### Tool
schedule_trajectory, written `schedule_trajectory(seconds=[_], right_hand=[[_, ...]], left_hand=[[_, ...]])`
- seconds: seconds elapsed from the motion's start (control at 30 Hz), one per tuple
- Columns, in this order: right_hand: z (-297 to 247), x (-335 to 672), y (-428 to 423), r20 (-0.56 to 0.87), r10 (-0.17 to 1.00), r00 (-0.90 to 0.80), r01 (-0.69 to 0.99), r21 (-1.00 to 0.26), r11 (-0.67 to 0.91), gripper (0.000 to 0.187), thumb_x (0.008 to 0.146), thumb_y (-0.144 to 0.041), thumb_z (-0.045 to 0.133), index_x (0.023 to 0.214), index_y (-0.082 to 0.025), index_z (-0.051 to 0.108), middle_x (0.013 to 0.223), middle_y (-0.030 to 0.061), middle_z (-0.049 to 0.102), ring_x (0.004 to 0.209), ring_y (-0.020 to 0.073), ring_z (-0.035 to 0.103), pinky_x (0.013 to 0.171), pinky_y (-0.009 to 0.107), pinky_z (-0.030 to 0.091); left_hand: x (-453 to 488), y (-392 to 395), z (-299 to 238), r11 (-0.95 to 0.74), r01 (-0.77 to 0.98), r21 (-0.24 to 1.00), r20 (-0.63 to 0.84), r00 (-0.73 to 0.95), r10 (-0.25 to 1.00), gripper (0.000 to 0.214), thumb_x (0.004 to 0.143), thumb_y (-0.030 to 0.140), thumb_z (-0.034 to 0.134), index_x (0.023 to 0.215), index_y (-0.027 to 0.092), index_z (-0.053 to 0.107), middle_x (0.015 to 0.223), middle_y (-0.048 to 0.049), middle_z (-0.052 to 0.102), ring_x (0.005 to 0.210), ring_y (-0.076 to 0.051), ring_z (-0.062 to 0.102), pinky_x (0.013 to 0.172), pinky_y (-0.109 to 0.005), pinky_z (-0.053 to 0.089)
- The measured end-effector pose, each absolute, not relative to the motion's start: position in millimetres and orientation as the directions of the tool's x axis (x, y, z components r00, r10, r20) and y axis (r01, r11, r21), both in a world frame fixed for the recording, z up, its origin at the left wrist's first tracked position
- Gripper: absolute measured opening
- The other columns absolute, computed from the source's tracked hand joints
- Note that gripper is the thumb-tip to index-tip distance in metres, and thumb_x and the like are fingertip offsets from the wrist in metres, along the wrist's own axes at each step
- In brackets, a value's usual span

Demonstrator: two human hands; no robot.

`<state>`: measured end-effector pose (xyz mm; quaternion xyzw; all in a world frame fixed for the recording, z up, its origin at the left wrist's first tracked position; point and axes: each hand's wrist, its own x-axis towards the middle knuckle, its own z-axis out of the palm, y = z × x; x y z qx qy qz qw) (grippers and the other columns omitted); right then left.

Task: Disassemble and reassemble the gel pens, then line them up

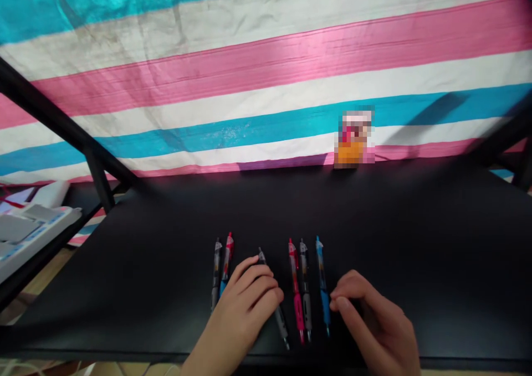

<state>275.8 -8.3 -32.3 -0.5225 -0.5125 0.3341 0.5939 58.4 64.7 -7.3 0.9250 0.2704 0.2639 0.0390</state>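
Observation:
Several click pens lie side by side on a black table (166,265). At the left are a black pen (215,273) and a pen with a red top and blue grip (226,259). My left hand (245,304) rests curled over a grey pen (279,315), fingers closed on it. To the right lie a red pen (296,290), a black pen (305,287) and a blue pen (322,284). My right hand (374,323) has its fingers bent and its fingertips touch the blue pen's grip.
A pink, white and blue striped cloth (266,88) hangs behind the table. A small blurred orange and red object (353,140) stands at the table's back edge. Black frame bars (62,127) run at the left, with a white device (29,226) beside them.

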Motion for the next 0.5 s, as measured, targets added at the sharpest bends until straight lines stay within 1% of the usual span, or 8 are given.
schedule_trajectory(seconds=[0.07, 0.13, 0.23, 0.3, 0.33, 0.37, 0.43, 0.5], right_hand=[[-32, 275, -7, 0.268, 0.938, 0.219, 0.165, -0.958, 0.235, 0.021, 0.104, -0.021, 0.058, 0.085, -0.025, 0.067, 0.078, -0.0009, 0.058, 0.07, 0.0158, 0.054, 0.065, 0.029, 0.039], [-32, 276, -7, 0.265, 0.939, 0.22, 0.168, -0.958, 0.231, 0.022, 0.104, -0.022, 0.058, 0.084, -0.024, 0.067, 0.078, -0.0002, 0.058, 0.07, 0.0162, 0.055, 0.065, 0.029, 0.04], [-33, 278, -7, 0.251, 0.938, 0.238, 0.137, -0.965, 0.223, 0.022, 0.104, -0.024, 0.059, 0.083, -0.023, 0.067, 0.079, 0.0013, 0.059, 0.072, 0.0175, 0.055, 0.065, 0.029, 0.041], [-34, 279, -8, 0.246, 0.938, 0.245, 0.12, -0.968, 0.223, 0.023, 0.104, -0.026, 0.059, 0.084, -0.023, 0.068, 0.078, 0.0023, 0.059, 0.073, 0.0187, 0.056, 0.065, 0.029, 0.041], [-35, 279, -8, 0.246, 0.937, 0.247, 0.116, -0.968, 0.224, 0.023, 0.105, -0.027, 0.059, 0.084, -0.023, 0.068, 0.078, 0.0026, 0.059, 0.073, 0.019, 0.055, 0.064, 0.029, 0.041], [-35, 279, -8, 0.247, 0.936, 0.25, 0.115, -0.968, 0.225, 0.024, 0.105, -0.027, 0.059, 0.083, -0.022, 0.068, 0.078, 0.0027, 0.058, 0.072, 0.019, 0.055, 0.064, 0.03, 0.041], [-36, 278, -9, 0.254, 0.932, 0.258, 0.124, -0.965, 0.229, 0.023, 0.105, -0.026, 0.058, 0.083, -0.023, 0.067, 0.079, 0.0027, 0.058, 0.072, 0.0188, 0.054, 0.064, 0.03, 0.041], [-37, 278, -9, 0.27, 0.928, 0.256, 0.15, -0.96, 0.238, 0.022, 0.105, -0.023, 0.057, 0.085, -0.024, 0.066, 0.08, 0.0021, 0.058, 0.073, 0.0187, 0.054, 0.066, 0.03, 0.041]], left_hand=[[60, 63, -8, -0.849, 0.481, 0.219, 0.477, 0.706, 0.523, 0.033, 0.11, 0.011, 0.037, 0.102, 0.017, 0.069, 0.089, -0.0014, 0.076, 0.095, -0.018, 0.07, 0.116, -0.042, 0.047], [59, 58, -8, -0.856, 0.474, 0.208, 0.486, 0.709, 0.511, 0.034, 0.11, 0.01, 0.038, 0.103, 0.017, 0.07, 0.091, -0.0028, 0.077, 0.095, -0.018, 0.071, 0.114, -0.041, 0.049], [49, 50, -10, -0.867, 0.459, 0.194, 0.519, 0.702, 0.488, 0.035, 0.107, 0.007, 0.039, 0.112, 0.016, 0.072, 0.104, -0.0068, 0.08, 0.106, -0.02, 0.07, 0.115, -0.04, 0.047], [42, 48, -11, -0.858, 0.49, 0.155, 0.502, 0.709, 0.496, 0.041, 0.102, 0.003, 0.041, 0.124, 0.019, 0.072, 0.116, -0.0088, 0.079, 0.118, -0.023, 0.067, 0.115, -0.044, 0.048], [39, 48, -11, -0.847, 0.518, 0.124, 0.488, 0.711, 0.506, 0.044, 0.101, 0.002, 0.041, 0.126, 0.021, 0.072, 0.121, -0.0092, 0.078, 0.123, -0.025, 0.065, 0.114, -0.046, 0.048], [37, 49, -12, -0.835, 0.544, 0.087, 0.477, 0.713, 0.514, 0.045, 0.1, 0.002, 0.042, 0.124, 0.023, 0.073, 0.125, -0.009, 0.077, 0.125, -0.026, 0.064, 0.113, -0.047, 0.049], [38, 53, -13, -0.826, 0.563, 0.025, 0.468, 0.724, 0.507, 0.04, 0.1, 0.003, 0.043, 0.111, 0.024, 0.075, 0.127, -0.0075, 0.076, 0.125, -0.026, 0.064, 0.113, -0.047, 0.049], [41, 57, -13, -0.843, 0.538, 0.003, 0.471, 0.743, 0.475, 0.034, 0.103, 0.005, 0.045, 0.101, 0.023, 0.074, 0.12, -0.0049, 0.078, 0.122, -0.023, 0.066, 0.116, -0.045, 0.045]])
